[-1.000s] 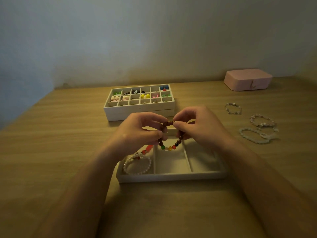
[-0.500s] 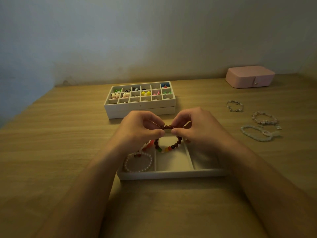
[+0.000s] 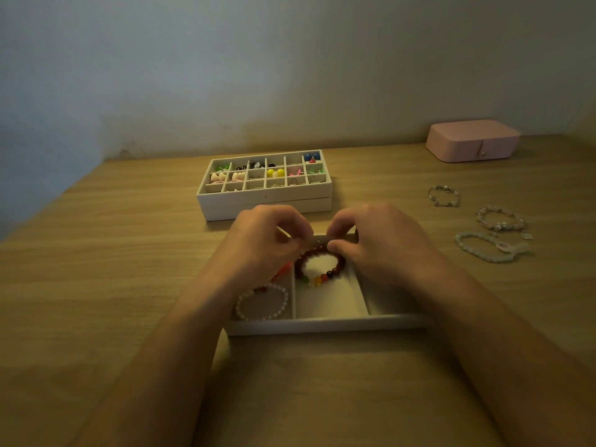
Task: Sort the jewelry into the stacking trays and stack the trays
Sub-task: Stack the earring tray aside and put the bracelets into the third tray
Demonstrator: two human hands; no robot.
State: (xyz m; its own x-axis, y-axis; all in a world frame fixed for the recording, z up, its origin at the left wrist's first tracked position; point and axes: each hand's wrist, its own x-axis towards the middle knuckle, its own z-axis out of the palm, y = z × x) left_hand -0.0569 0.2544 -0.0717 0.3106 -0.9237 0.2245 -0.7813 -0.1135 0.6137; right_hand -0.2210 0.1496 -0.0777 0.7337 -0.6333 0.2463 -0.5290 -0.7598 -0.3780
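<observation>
The beaded bracelet is in the middle compartment of the near tray, just below the centre of the frame. Its ring looks slightly oval, wider across the frame than deep. The dark red-brown beads are on the far arc and the green, yellow and orange ones on the near arc. Whether it rests fully on the compartment floor I cannot tell.

Both forearms come up from the lower corners and meet over the tray's far edge, knuckles up. The left hand and right hand each have their fingers curled, and thumb and forefinger pinch the bracelet's far arc.

The tray's long axis runs left to right. A pearl bracelet lies in its left compartment, with an orange-red strand partly hidden under the left hand. Three pale bracelets lie on the desk at the right.
</observation>
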